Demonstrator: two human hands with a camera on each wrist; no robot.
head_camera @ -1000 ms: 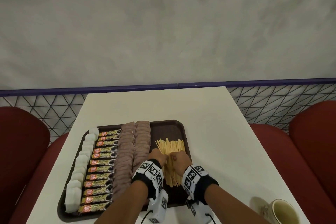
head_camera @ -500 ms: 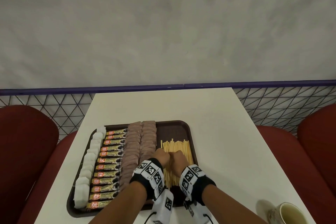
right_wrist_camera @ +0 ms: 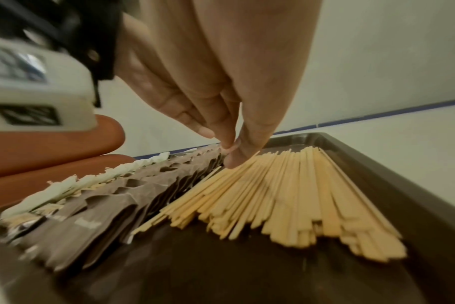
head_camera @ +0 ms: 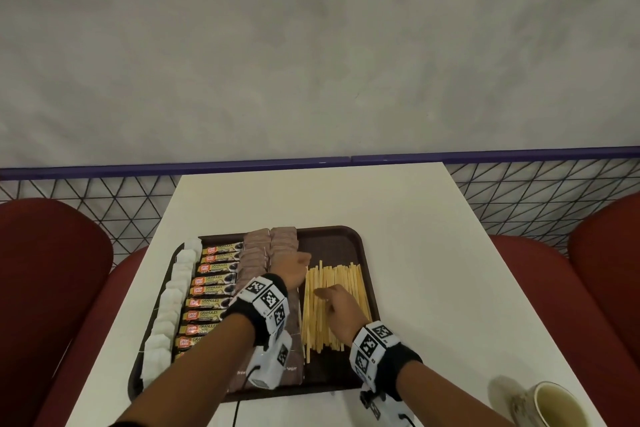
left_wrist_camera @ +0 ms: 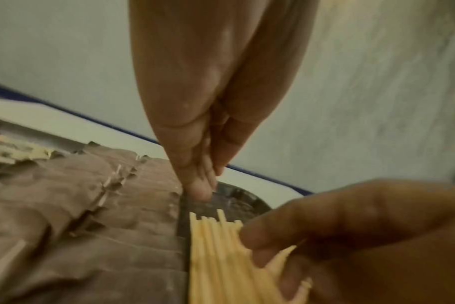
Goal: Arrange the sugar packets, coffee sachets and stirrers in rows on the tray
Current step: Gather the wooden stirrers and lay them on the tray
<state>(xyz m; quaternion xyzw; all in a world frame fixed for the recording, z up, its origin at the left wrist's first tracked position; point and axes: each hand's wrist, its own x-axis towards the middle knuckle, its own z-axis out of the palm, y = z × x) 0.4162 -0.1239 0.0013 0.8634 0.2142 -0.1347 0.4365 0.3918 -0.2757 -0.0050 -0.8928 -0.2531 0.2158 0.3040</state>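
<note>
A brown tray (head_camera: 349,236) holds rows: white sugar packets (head_camera: 173,291) at the left, coffee sachets (head_camera: 214,282), two rows of brown sugar packets (head_camera: 270,243), and wooden stirrers (head_camera: 341,282) at the right. My left hand (head_camera: 304,258) stands with straight, closed fingers (left_wrist_camera: 200,191) in the gap between the brown packets (left_wrist_camera: 91,205) and the stirrers (left_wrist_camera: 210,246), against their left edge. My right hand (head_camera: 320,292) rests on the stirrer bundle, fingertips (right_wrist_camera: 233,159) touching the stirrers (right_wrist_camera: 299,185). Neither hand holds anything.
The tray sits near the front of a white table (head_camera: 433,253). A mug (head_camera: 554,406) stands at the table's front right corner. Red seats (head_camera: 52,288) flank the table, with a wire mesh panel and a grey wall behind.
The hands were side by side on the middle of the stirrers. The left hand has slid farther along their left edge, the right has drawn back, and the stirrers lie straighter.
</note>
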